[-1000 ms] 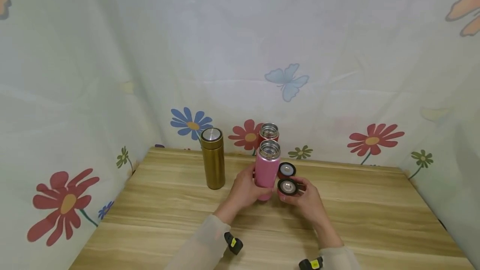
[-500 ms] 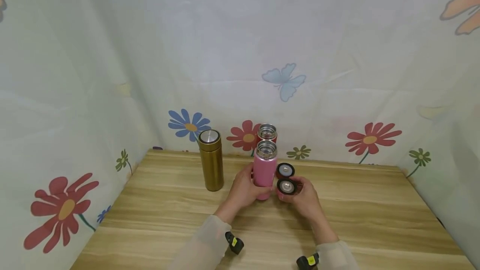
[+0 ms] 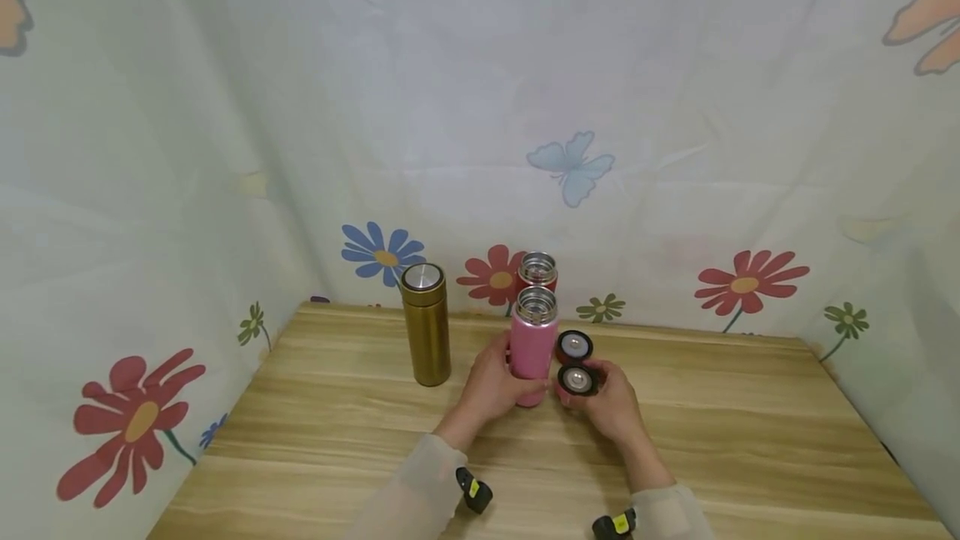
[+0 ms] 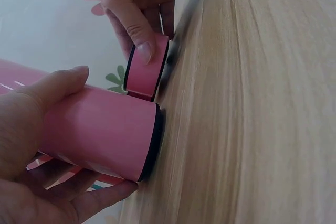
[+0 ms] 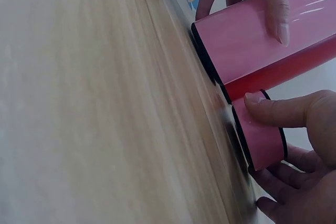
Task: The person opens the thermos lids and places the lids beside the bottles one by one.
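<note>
A pink thermos bottle (image 3: 534, 348) stands upright without its lid, steel mouth showing. My left hand (image 3: 491, 386) grips its lower body, thumb across the front, as the left wrist view also shows for the pink bottle (image 4: 100, 129). To its right, my right hand (image 3: 617, 407) holds the pink lid (image 3: 577, 379), underside up, with thumb on one side and fingers round the other. In the right wrist view that lid (image 5: 262, 132) sits close over the wood. Just behind lies a second upturned lid (image 3: 574, 346). A red thermos bottle (image 3: 537, 273), also uncapped, is partly hidden behind the pink one.
A gold thermos bottle (image 3: 427, 332) with its lid on stands upright to the left of my left hand. The wooden table (image 3: 720, 432) runs back to a pale curtain (image 3: 465, 90) printed with flowers and butterflies.
Both hands keep their grip on the pink bottle and the pink lid, with hardly any movement. The whole view shifts slightly with the head.
</note>
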{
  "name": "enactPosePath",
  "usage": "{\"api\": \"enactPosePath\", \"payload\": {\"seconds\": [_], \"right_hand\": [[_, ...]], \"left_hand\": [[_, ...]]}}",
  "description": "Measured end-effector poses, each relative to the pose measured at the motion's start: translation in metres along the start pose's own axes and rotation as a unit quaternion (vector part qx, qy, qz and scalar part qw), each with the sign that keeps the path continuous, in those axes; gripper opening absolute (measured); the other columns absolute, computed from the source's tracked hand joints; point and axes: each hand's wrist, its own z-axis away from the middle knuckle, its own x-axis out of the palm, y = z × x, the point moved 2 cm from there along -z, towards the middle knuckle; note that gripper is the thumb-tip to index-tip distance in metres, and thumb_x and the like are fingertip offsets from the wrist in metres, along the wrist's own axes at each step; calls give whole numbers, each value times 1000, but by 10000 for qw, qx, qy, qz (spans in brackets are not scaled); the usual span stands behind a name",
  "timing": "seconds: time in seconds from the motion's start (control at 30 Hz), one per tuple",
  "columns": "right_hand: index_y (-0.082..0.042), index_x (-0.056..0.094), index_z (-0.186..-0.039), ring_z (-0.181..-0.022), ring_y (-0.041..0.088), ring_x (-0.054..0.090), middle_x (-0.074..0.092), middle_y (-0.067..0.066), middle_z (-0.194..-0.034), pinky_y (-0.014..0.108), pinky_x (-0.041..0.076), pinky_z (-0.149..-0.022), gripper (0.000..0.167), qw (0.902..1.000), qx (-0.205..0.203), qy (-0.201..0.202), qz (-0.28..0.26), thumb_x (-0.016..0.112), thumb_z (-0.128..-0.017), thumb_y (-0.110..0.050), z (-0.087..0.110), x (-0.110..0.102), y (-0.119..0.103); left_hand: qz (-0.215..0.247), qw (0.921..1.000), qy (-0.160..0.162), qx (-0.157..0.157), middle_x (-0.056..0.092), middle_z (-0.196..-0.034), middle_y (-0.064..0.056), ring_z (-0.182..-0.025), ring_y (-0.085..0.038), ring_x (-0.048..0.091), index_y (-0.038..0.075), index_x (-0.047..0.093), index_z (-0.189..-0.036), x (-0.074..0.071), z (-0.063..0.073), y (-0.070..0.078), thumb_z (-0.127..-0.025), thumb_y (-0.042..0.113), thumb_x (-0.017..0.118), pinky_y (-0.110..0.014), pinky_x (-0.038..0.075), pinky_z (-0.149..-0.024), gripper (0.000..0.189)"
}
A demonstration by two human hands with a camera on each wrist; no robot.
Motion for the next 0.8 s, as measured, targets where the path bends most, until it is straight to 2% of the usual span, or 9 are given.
{"api": "enactPosePath", "payload": {"seconds": [0.3, 0.57, 0.8], "right_hand": [[4, 57, -134, -129, 42, 58, 65, 27, -131, 58, 38, -116, 73, 10000, 9, 73, 58, 91, -71, -6, 0, -3, 4], [8, 55, -133, -128, 41, 60, 65, 29, -130, 55, 38, -117, 74, 9997, -132, 57, -215, 92, -69, -3, 2, -2, 9], [10, 53, -134, -129, 43, 57, 62, 31, -132, 57, 40, -116, 75, 9996, -167, 71, -204, 89, -69, 0, 2, -1, 7]], "left_hand": [[59, 10000, 19, -30, 65, -134, -3, -118, -21, 65, 20, 50, -143, 4, -1, -3, -78, 34, 92, -44, 55, -102, 79], [3, 10000, -11, -16, 66, -131, -3, -115, -19, 65, 20, 52, -142, 7, -1, -4, -77, 33, 92, -41, 55, -100, 77], [-54, 9999, -84, -38, 65, -131, -5, -115, -20, 65, 18, 51, -142, 4, -2, -5, -77, 33, 92, -42, 56, -99, 78]]}}
